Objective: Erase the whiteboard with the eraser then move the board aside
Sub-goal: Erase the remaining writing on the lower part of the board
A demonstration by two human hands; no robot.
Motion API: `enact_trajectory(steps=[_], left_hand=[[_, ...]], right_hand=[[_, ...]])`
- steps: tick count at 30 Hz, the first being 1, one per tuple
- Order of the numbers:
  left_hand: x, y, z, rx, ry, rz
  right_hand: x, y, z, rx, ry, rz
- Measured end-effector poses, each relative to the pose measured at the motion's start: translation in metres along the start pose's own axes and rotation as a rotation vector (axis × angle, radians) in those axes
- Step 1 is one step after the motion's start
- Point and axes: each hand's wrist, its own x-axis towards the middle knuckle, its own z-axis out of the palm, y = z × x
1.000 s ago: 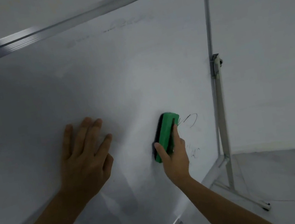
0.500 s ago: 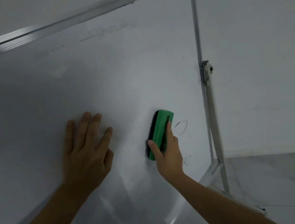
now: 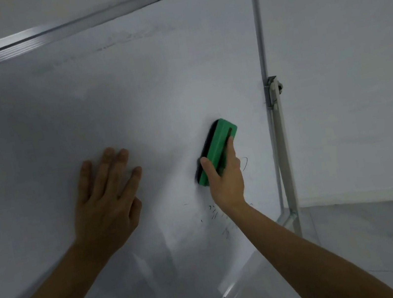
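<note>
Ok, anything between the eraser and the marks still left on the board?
Nothing visible. The eraser, held by the right hand, lies flat on the whiteboard. Leftover marks sit just below it, partly hidden by the wrist. The left hand is off to the side.

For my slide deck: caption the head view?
Right hand wipes whiteboard with green eraser; left hand braces it.

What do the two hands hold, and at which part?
The right hand grips the green eraser by its lower end and back. The left hand holds nothing; it lies flat on the whiteboard.
</note>
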Motion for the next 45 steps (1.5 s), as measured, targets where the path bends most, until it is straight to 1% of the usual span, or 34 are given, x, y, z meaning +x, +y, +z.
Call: enact_trajectory(steps=[1,3,4,6,7,8,9,12,13,15,17,18,19,21,22,23,24,25,26,29,30,32,33,34,37,38,39,41,43,45], left_hand=[[-0.001,-0.001,0.000,0.004,-0.003,0.004],[0.000,-0.001,-0.001,0.009,-0.017,0.010],[0.001,-0.001,-0.002,0.012,-0.024,0.011],[0.003,-0.001,-0.002,0.009,-0.044,0.015],[0.003,-0.001,-0.003,0.007,-0.052,0.017],[0.003,-0.001,-0.003,0.006,-0.058,0.017],[0.003,-0.001,-0.002,0.012,-0.058,0.014],[0.003,0.001,-0.001,0.011,-0.041,0.014],[0.003,0.002,0.000,0.008,-0.035,0.016],[0.004,0.002,0.001,0.010,-0.025,0.021],[0.004,0.001,0.001,0.007,-0.026,0.019],[0.004,0.002,0.002,0.008,-0.026,0.015],[0.005,0.002,0.002,0.011,-0.029,0.010],[0.004,0.001,0.002,0.013,-0.043,0.000],[0.002,0.000,0.002,0.011,-0.052,-0.003],[0.001,-0.002,0.003,0.012,-0.058,-0.003],[0.000,-0.003,0.003,0.016,-0.061,-0.002],[-0.001,-0.005,0.003,0.021,-0.062,0.001],[-0.002,-0.005,0.003,0.023,-0.060,0.003],[-0.001,-0.004,0.005,0.028,-0.039,0.000],[-0.001,-0.004,0.006,0.028,-0.033,0.002],[-0.001,-0.003,0.009,0.021,-0.021,0.004],[-0.001,-0.003,0.009,0.018,-0.017,0.004],[-0.002,-0.004,0.010,0.020,-0.016,0.004],[-0.005,-0.006,0.010,0.021,-0.020,0.004],[-0.004,-0.005,0.010,0.016,-0.025,0.010],[-0.004,-0.006,0.010,0.013,-0.027,0.018],[-0.003,-0.007,0.008,0.012,-0.033,0.034],[-0.002,-0.006,0.007,0.002,-0.044,0.039],[0.001,-0.004,0.006,-0.002,-0.054,0.041]], right_hand=[[-0.002,0.006,0.000,-0.026,0.020,-0.005],[-0.006,0.038,-0.008,-0.070,0.066,0.112],[-0.006,0.059,-0.013,-0.046,0.066,0.264],[-0.006,0.092,-0.024,0.083,0.015,0.648],[-0.005,0.100,-0.027,0.130,-0.014,0.759],[-0.004,0.103,-0.029,0.138,-0.018,0.774],[0.002,0.097,-0.029,0.126,-0.002,0.703],[0.025,0.051,-0.028,0.066,0.074,0.340],[0.032,0.035,-0.026,0.068,0.084,0.244],[0.041,0.017,-0.022,0.086,0.104,0.140],[0.036,0.033,-0.021,0.067,0.131,0.154],[0.030,0.051,-0.022,0.060,0.138,0.231],[0.024,0.072,-0.024,0.077,0.136,0.363],[0.012,0.112,-0.031,0.186,0.062,0.757],[0.008,0.122,-0.036,0.252,-0.003,0.916],[0.008,0.125,-0.040,0.298,-0.052,1.010],[0.012,0.126,-0.041,0.304,-0.069,1.035],[0.018,0.121,-0.040,0.304,-0.045,0.984],[0.027,0.112,-0.037,0.289,0.009,0.865],[0.036,0.065,-0.019,0.185,0.139,0.428],[0.028,0.050,-0.009,0.153,0.141,0.335],[-0.006,0.046,0.017,0.080,0.089,0.218],[-0.033,0.057,0.028,0.029,0.053,0.191],[-0.063,0.076,0.036,-0.024,-0.002,0.213],[-0.146,0.133,0.043,-0.202,-0.249,0.379],[-0.158,0.147,0.040,-0.253,-0.299,0.383],[-0.157,0.155,0.039,-0.268,-0.311,0.373],[-0.127,0.153,0.038,-0.168,-0.198,0.358],[-0.072,0.144,0.033,-0.067,-0.006,0.362],[-0.021,0.131,0.024,0.018,0.148,0.433]])
